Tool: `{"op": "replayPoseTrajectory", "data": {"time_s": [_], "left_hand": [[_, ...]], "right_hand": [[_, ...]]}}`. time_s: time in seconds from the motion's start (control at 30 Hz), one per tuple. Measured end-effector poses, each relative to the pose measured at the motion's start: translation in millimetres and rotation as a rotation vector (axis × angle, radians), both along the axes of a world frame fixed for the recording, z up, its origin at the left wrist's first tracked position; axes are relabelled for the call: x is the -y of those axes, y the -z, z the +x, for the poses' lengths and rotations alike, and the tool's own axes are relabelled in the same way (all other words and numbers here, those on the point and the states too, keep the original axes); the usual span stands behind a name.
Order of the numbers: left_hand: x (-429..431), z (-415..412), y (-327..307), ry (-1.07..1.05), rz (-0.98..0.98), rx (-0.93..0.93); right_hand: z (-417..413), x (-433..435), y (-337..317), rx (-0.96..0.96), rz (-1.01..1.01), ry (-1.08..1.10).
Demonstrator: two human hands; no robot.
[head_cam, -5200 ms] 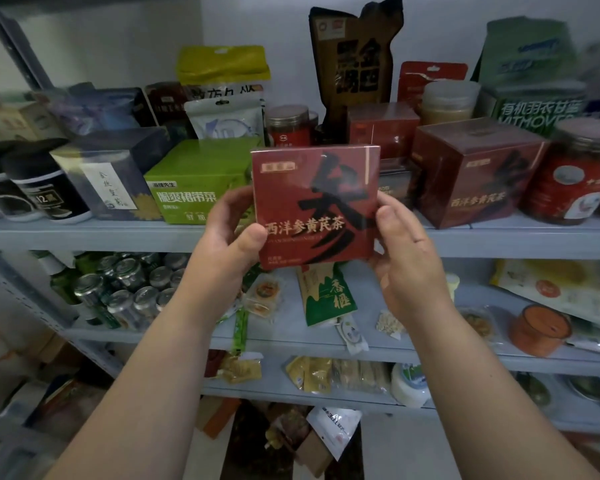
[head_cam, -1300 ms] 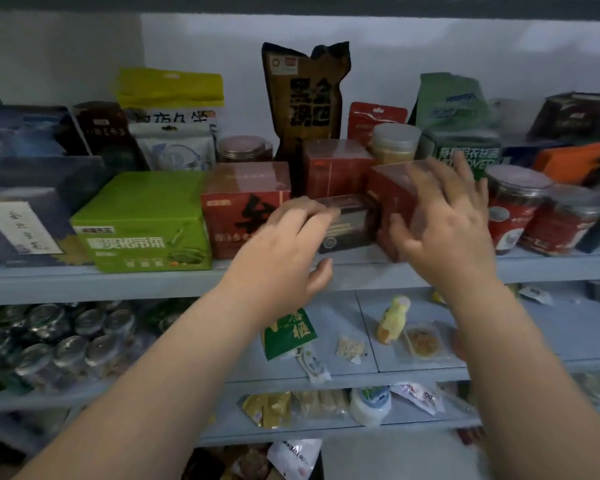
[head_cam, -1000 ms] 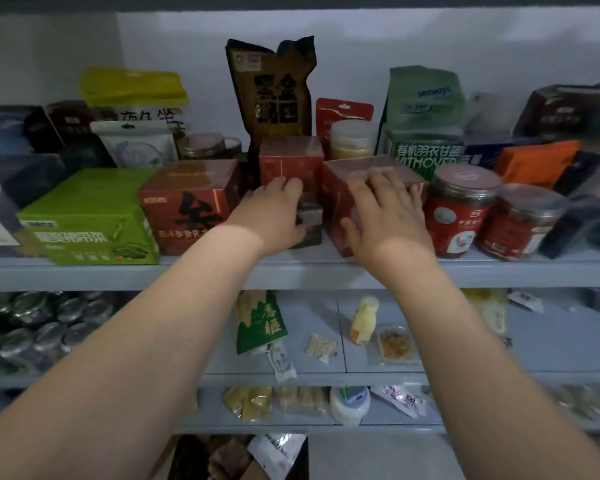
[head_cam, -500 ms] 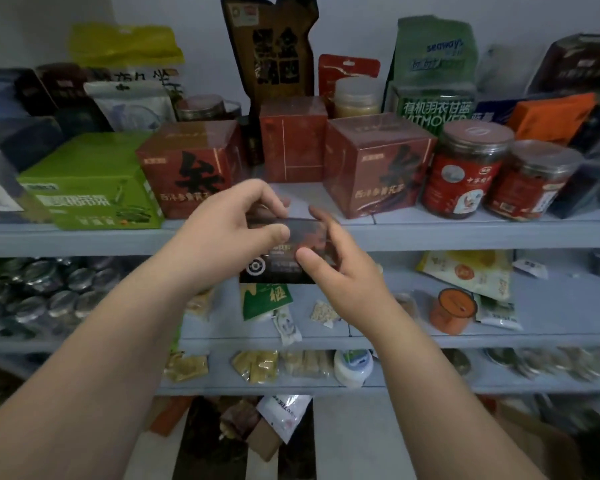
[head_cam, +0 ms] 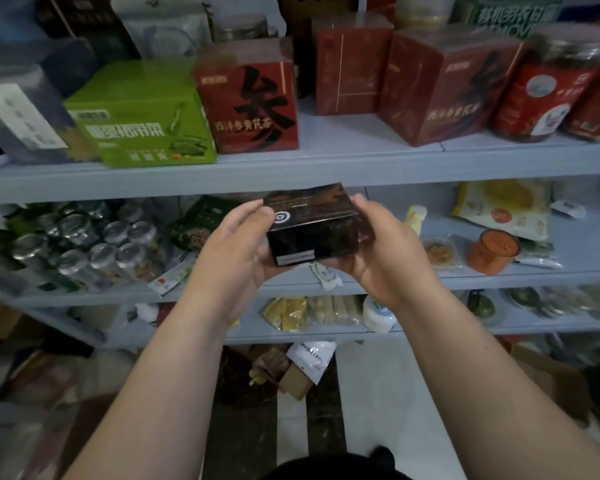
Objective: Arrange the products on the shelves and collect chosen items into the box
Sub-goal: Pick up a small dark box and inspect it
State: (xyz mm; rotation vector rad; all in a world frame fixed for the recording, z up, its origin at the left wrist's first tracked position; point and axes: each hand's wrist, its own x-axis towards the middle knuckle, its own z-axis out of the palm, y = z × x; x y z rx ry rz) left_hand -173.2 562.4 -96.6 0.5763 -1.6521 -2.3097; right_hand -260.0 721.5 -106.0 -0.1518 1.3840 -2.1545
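A small black box with a white spiral mark and a pale label is held in front of the shelves, below the upper shelf's edge. My left hand grips its left side, thumb on the upper corner. My right hand grips its right side, fingers curled under it. On the upper shelf stand a red tea box next to a green box, with two more red boxes to the right.
Red jars stand at the upper shelf's right end. The middle shelf holds several cans, an orange cup and snack packets. Cardboard boxes and loose packets lie on the floor below.
The red tea box I held went onto the upper shelf beside the green box. Both hands then reached between the red boxes, took out the small black box and lowered it.
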Motion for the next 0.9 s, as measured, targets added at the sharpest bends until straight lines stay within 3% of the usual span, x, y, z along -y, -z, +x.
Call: {"op": "replayPoseTrajectory", "data": {"time_s": [0.2, 0.33, 0.47, 0.57, 0.73, 0.9], "left_hand": [[11, 12, 8, 0.021, -0.008, 0.07], [19, 14, 14, -0.016, -0.222, 0.004], [30, 22, 18, 0.207, -0.487, -0.056], [24, 25, 15, 0.251, -0.569, -0.109], [20, 33, 13, 0.341, -0.584, -0.295], [21, 36, 9, 0.402, -0.609, -0.303]], "right_hand": [[11, 3, 6, -0.072, 0.033, 0.032], [17, 4, 11, -0.16, 0.003, 0.081], [22, 1, 15, -0.485, 0.112, 0.061], [28, -4, 16, -0.659, 0.142, -0.011], [21, -16, 10, -0.767, 0.196, -0.277], [12, -17, 2, -0.833, 0.27, -0.376]]}}
